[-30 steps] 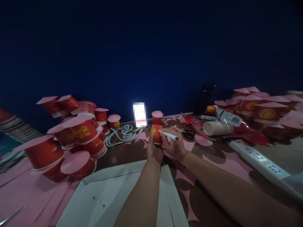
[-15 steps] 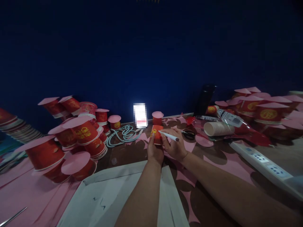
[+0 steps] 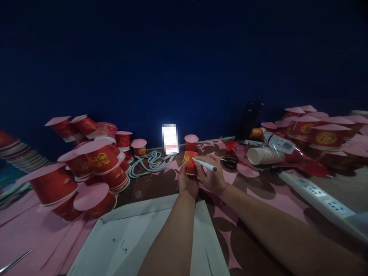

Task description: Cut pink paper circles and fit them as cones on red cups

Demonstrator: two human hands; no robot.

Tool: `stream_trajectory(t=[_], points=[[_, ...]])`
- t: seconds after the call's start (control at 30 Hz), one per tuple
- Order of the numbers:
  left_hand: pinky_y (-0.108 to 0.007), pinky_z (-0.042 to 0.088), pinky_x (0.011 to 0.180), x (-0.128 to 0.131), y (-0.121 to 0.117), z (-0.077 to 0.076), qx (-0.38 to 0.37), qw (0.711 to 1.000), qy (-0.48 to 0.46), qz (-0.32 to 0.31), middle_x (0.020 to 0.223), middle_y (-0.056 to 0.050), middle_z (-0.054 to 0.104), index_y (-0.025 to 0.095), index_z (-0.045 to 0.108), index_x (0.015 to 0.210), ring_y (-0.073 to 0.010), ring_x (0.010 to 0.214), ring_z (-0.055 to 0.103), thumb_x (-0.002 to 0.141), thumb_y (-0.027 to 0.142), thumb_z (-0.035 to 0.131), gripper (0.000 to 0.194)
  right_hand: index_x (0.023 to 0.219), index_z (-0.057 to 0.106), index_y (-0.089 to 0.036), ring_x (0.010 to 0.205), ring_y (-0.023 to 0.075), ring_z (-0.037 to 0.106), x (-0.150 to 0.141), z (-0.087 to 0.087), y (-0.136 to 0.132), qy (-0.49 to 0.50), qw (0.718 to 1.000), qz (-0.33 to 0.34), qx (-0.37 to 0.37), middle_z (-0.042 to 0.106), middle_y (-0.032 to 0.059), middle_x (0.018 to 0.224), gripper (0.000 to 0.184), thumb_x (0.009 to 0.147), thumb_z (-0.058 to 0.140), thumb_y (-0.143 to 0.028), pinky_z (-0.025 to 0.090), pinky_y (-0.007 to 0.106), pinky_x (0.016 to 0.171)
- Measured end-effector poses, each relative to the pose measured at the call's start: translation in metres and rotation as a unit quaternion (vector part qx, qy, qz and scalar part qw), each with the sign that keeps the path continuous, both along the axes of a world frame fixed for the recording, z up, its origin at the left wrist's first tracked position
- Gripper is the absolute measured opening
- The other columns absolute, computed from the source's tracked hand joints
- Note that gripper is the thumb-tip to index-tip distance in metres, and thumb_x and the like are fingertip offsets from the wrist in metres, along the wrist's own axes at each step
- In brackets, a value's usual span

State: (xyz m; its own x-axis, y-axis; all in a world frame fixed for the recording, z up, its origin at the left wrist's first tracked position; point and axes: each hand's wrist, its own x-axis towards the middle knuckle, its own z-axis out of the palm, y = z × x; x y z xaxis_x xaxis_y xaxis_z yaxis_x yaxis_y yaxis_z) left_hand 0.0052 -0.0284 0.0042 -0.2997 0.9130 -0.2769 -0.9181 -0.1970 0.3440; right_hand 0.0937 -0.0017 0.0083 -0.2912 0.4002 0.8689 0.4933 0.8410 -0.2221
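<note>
A red paper cup (image 3: 191,164) with yellow lettering is held in my left hand (image 3: 186,182), thumb along its left side. In my right hand (image 3: 214,176) is a white marker pen (image 3: 205,164), gripped between the fingers, its tip at the cup's upper right side. Whether the tip touches the cup I cannot tell. Just behind stands another red cup (image 3: 191,143) topped with a pink paper disc. Under my forearms lies a white sheet or folder (image 3: 135,234) with a few dark pen strokes.
Red cups with pink discs (image 3: 103,163) are stacked at left; more cups (image 3: 329,138) crowd the right. A lit, blurred-out screen (image 3: 170,138), coiled cable (image 3: 149,163), scissors (image 3: 229,163), sleeved paper cups (image 3: 263,156) and a power strip (image 3: 319,197) surround my hands. Pink paper scraps (image 3: 284,203) cover the table.
The pen's tip has shifted slightly left on the cup. Both hands keep their hold, and the view has moved very little.
</note>
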Motion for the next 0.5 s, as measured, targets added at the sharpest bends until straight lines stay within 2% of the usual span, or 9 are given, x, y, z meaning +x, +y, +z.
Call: stream_trajectory(t=[0.23, 0.4, 0.5], points=[[-0.027, 0.05, 0.082, -0.0013, 0.0016, -0.0037, 0.012, 1.0, 0.002, -0.021, 0.084, -0.006, 0.071, 0.014, 0.067, 0.09, -0.0146, 0.079, 0.067, 0.08, 0.024, 0.058, 0.016, 0.104, 0.061, -0.019, 0.093, 0.0204, 0.064, -0.0005, -0.0013, 0.0003, 0.001, 1.0, 0.0, -0.009, 0.071, 0.0075, 0.1, 0.018, 0.091, 0.049, -0.021, 0.04, 0.042, 0.093], [-0.027, 0.049, 0.086, -0.0006, 0.0029, -0.005, 0.028, 0.999, 0.028, -0.019, 0.093, -0.008, 0.071, 0.014, 0.067, 0.095, -0.0156, 0.088, 0.067, 0.081, 0.024, 0.057, 0.02, 0.106, 0.06, -0.02, 0.095, 0.0212, 0.063, 0.0009, 0.0016, -0.0027, 0.053, 0.998, 0.011, -0.01, 0.069, 0.0085, 0.102, 0.019, 0.091, 0.048, -0.02, 0.044, 0.041, 0.091], [-0.026, 0.049, 0.085, -0.0002, 0.0029, -0.0035, 0.041, 0.998, 0.033, -0.015, 0.091, -0.007, 0.071, 0.015, 0.067, 0.095, -0.0153, 0.087, 0.067, 0.081, 0.023, 0.057, 0.019, 0.107, 0.06, -0.019, 0.098, 0.0222, 0.063, 0.0022, 0.0029, -0.0016, 0.078, 0.997, 0.003, -0.014, 0.068, 0.009, 0.103, 0.02, 0.092, 0.048, -0.021, 0.046, 0.041, 0.089]])
